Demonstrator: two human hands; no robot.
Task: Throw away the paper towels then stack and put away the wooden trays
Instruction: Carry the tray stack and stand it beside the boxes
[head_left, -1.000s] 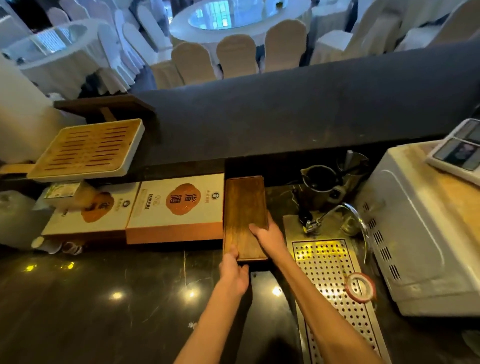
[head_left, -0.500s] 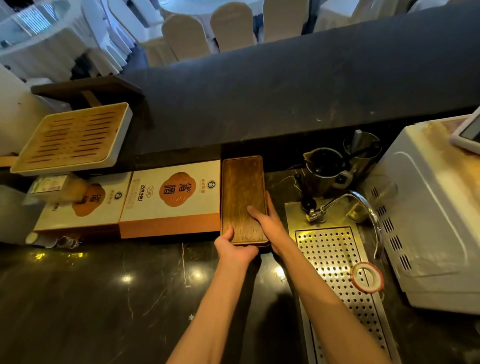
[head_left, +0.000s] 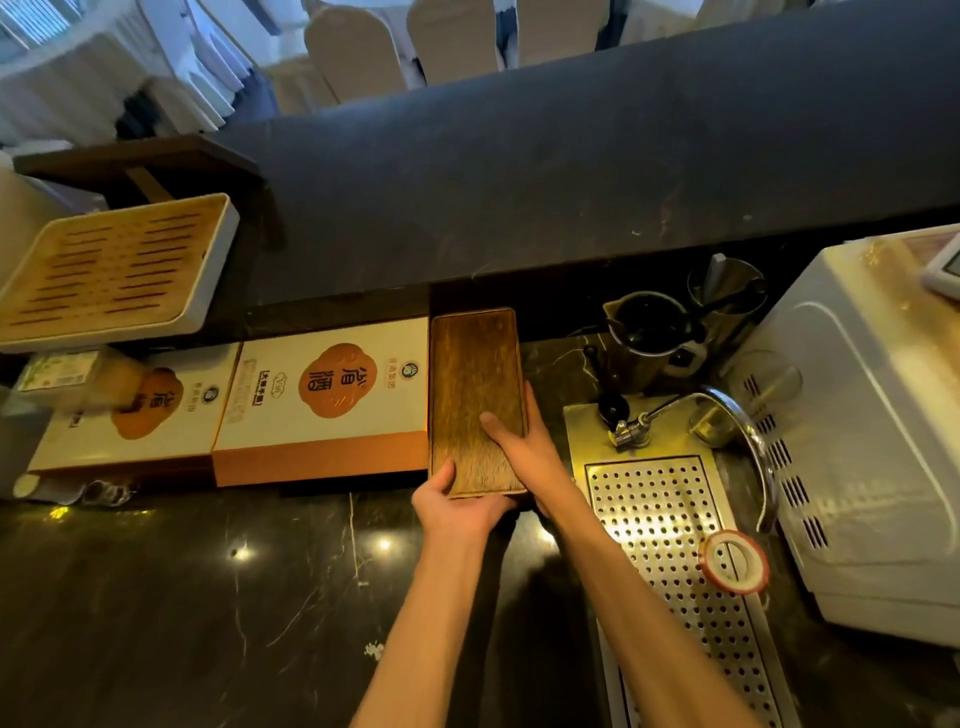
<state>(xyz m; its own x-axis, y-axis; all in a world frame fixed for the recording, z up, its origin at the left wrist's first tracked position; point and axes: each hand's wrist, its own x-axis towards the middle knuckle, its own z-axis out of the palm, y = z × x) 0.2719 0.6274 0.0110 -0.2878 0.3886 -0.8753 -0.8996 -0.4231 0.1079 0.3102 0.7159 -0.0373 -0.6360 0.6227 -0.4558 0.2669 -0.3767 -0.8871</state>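
Note:
The dark wooden trays (head_left: 472, 374) lie as a long narrow stack on the black counter, far end under the raised bar ledge. My left hand (head_left: 454, 506) grips the stack's near end, thumb on top. My right hand (head_left: 524, 447) lies flat along its right edge, fingers on the top tray. No paper towels are in sight.
Two white and orange boxes (head_left: 322, 400) sit just left of the trays. A slatted bamboo tray (head_left: 111, 267) stands higher at far left. Right of the trays are a perforated steel drain (head_left: 675, 525) with a tap, a roll of tape (head_left: 735, 561), metal jugs (head_left: 649, 338) and a white appliance (head_left: 878, 431).
Both hands have pushed the trays a little farther back under the ledge, beside the boxes. My left hand has closed more firmly on the near end.

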